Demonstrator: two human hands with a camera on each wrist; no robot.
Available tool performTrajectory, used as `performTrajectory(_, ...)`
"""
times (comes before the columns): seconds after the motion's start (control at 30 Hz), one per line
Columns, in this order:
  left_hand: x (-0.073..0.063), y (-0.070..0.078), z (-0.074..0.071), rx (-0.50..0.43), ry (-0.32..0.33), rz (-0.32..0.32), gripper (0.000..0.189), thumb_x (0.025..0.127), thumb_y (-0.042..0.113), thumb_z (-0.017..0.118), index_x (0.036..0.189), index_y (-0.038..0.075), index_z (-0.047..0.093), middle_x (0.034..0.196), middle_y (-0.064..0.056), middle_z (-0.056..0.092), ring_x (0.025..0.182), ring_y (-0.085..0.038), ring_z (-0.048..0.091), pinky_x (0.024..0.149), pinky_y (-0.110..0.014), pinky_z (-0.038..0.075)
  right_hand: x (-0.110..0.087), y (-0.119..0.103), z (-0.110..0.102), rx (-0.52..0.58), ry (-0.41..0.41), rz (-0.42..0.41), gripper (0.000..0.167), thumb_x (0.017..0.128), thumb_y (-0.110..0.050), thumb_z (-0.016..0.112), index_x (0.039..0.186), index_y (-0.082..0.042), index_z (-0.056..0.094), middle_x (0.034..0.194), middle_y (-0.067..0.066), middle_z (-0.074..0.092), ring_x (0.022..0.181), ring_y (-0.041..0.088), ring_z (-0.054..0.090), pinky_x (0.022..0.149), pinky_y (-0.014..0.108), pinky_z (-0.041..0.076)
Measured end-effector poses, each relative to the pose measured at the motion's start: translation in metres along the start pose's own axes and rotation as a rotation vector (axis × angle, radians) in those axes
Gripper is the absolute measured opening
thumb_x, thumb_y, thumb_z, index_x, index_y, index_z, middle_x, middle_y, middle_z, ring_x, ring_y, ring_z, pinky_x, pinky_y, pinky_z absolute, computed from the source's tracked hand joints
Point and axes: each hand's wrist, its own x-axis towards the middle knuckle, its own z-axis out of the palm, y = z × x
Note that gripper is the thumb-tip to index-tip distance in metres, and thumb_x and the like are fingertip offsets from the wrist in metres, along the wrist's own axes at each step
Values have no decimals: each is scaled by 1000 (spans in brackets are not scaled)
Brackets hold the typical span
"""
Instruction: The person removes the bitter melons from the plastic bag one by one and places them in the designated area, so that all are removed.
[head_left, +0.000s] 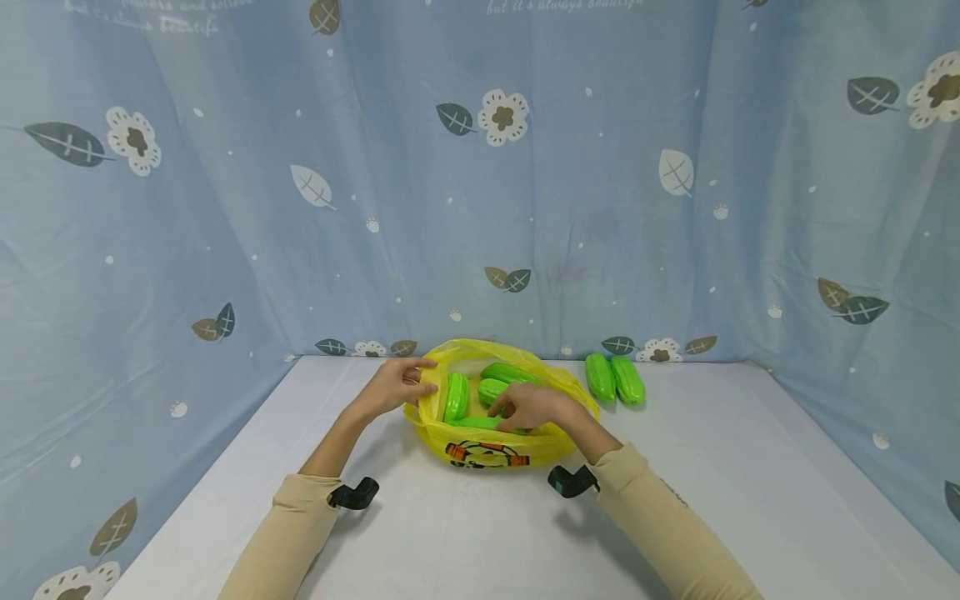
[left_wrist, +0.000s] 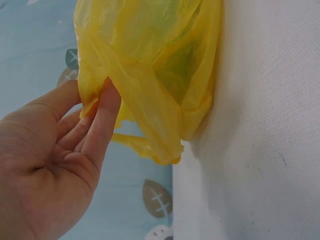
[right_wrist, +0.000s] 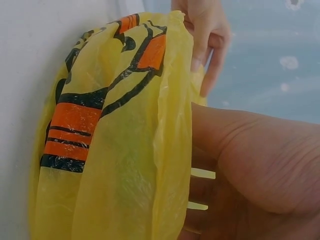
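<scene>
A yellow plastic bag (head_left: 551, 450) with an orange-and-black print stands on the table, mouth up. Several bright green, ridged toy cucumbers (head_left: 457, 396) lie inside it. My left hand (head_left: 392, 387) pinches the left side of the bag's rim between thumb and fingers, as the left wrist view also shows. Over the near rim, my right hand (head_left: 534, 406) reaches into the bag, fingers bent down at the nearest cucumber (head_left: 476, 422). In the right wrist view the bag wall hides those fingertips; I cannot tell whether they grip the cucumber.
Two more green toy cucumbers (head_left: 615, 380) lie side by side behind and right of the bag. A white-covered table (head_left: 465, 533) carries everything. Blue curtain (head_left: 420, 208) with leaves and flowers hangs behind and along both sides.
</scene>
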Motion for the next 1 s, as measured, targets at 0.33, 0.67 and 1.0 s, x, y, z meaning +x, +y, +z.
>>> performTrajectory(0.33, -1, 2, 0, 12, 2, 0, 52, 89, 20, 73, 137, 5, 56, 101, -16, 71, 77, -18, 71, 70, -41, 63, -3, 4, -2, 26, 23, -49, 34, 92, -22, 70, 123, -9, 69, 114, 6, 72, 103, 19, 68, 87, 33, 58)
performTrajectory(0.67, -2, 3, 0, 27, 5, -4, 52, 89, 20, 73, 137, 6, 57, 103, -17, 70, 78, -18, 71, 70, -41, 63, -7, 4, -4, 28, 37, -48, 35, 91, -26, 71, 123, -12, 69, 114, 4, 72, 105, 20, 67, 89, 36, 57)
performTrajectory(1.0, -5, 5, 2, 34, 13, -3, 51, 90, 20, 73, 136, 6, 57, 103, -17, 71, 79, -18, 72, 70, -41, 63, -10, 7, -7, 41, 41, -60, 38, 89, -27, 73, 124, -10, 68, 117, 7, 71, 107, 22, 66, 90, 38, 57)
